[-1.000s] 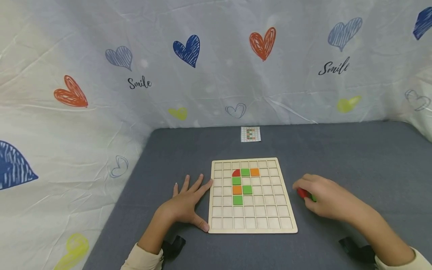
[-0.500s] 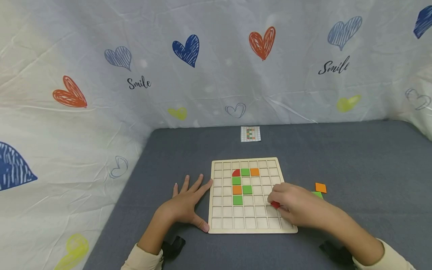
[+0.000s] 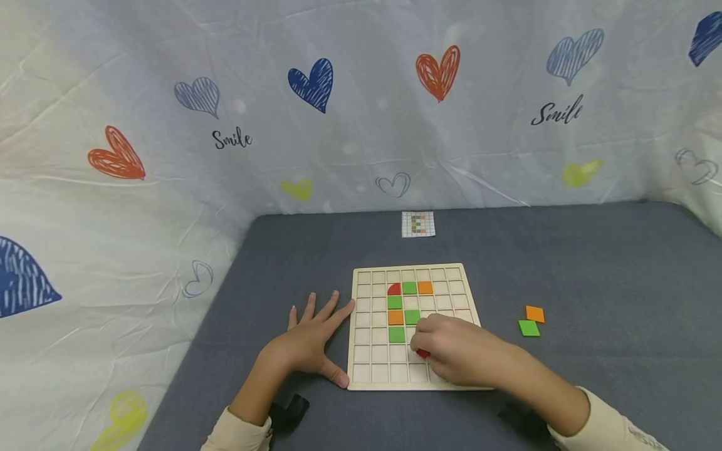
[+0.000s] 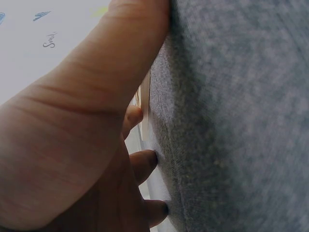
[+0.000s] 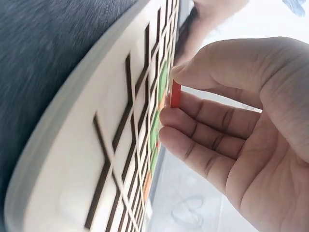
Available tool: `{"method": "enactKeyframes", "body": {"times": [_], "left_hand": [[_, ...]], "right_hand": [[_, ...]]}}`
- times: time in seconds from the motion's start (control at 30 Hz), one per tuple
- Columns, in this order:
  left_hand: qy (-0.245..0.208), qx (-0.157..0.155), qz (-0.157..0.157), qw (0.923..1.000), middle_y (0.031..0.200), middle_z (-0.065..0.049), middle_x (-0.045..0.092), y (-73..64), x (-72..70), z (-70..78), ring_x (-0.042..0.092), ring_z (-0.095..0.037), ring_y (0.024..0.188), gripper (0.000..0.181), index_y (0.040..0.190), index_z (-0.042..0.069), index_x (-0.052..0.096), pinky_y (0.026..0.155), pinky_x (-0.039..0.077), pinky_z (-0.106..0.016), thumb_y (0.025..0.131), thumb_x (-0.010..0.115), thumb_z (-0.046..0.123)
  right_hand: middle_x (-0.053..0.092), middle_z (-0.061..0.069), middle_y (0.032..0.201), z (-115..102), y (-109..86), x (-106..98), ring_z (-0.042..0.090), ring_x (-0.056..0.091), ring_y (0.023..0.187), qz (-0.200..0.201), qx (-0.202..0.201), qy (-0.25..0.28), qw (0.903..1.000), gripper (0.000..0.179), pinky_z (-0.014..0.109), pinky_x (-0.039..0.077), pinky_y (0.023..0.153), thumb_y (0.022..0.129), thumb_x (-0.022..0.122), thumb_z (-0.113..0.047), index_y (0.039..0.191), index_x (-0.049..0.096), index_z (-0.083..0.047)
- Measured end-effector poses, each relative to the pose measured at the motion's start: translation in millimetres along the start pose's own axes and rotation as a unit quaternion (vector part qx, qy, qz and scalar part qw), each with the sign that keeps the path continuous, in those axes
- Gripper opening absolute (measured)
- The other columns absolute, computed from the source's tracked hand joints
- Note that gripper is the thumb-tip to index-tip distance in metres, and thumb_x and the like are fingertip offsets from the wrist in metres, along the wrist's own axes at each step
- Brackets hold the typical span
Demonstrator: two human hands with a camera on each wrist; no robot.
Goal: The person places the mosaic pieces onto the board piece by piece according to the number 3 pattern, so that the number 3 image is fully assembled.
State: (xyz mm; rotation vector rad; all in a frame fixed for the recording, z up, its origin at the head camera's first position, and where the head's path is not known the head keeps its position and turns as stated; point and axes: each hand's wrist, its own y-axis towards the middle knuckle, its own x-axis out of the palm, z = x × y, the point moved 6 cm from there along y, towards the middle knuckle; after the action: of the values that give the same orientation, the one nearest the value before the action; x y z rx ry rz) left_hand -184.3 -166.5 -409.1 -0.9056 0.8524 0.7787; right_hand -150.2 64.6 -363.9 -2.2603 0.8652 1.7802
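A wooden grid board (image 3: 366,372) lies on the dark cloth, with several green and orange square tiles and one red round-cornered tile (image 3: 394,289) set in its cells. Above the board's lower middle, my right hand (image 3: 459,351) pinches a red tile (image 5: 175,94) between thumb and fingers; its full outline is hidden by the fingers. My left hand (image 3: 307,344) rests with fingers spread at the board's left side, the thumb at the lower left corner and the index fingertip at the left edge.
To the right of the board lie a loose orange tile (image 3: 534,314) and a loose green tile (image 3: 529,328), close together. A small printed card (image 3: 418,224) with a coloured grid pattern lies near the table's back edge. A curtain with hearts (image 3: 350,125) hangs behind.
My right hand has moved left from beside the board to over it, carrying the red tile. The loose orange and green tiles have come into view. My left hand stays in place.
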Motion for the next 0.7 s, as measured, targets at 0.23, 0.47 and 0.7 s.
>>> {"method": "enactKeyframes", "body": {"times": [0.23,0.47,0.7], "left_hand": [[0.0,0.0,-0.001,1.0,0.168,-0.009,0.003,0.0,0.3,-0.7,-0.012,-0.045,0.148,0.135,0.163,0.032,0.016,0.107,-0.005,-0.075,0.053,0.089,0.065],[0.0,-0.001,0.0,1.0,0.168,-0.008,0.003,-0.1,0.4,-1.8,-0.012,-0.044,0.148,0.136,0.163,0.032,0.017,0.107,-0.005,-0.075,0.052,0.088,0.065],[0.0,-0.003,0.001,1.0,0.168,-0.008,0.003,0.0,0.1,-1.4,-0.013,-0.044,0.148,0.136,0.163,0.032,0.017,0.107,-0.005,-0.075,0.052,0.088,0.065]], "right_hand": [[0.047,-0.01,0.074,-8.0,15.7,12.1,0.008,0.045,0.069,-0.016,-0.014,-0.005,0.9998,0.023,0.021,0.044,0.064,0.073,0.067,0.008,0.078,0.066,-0.014],[0.041,-0.01,0.069,-14.1,24.6,18.3,0.008,0.041,0.064,0.007,-0.03,-0.037,0.9988,0.024,0.02,0.039,0.059,0.073,0.07,0.006,0.071,0.061,-0.016],[0.04,-0.01,0.069,-13.2,29.8,24.2,0.007,0.04,0.063,-0.007,-0.007,-0.045,0.9989,0.021,0.021,0.039,0.058,0.08,0.073,-0.001,0.074,0.061,-0.017]]}}
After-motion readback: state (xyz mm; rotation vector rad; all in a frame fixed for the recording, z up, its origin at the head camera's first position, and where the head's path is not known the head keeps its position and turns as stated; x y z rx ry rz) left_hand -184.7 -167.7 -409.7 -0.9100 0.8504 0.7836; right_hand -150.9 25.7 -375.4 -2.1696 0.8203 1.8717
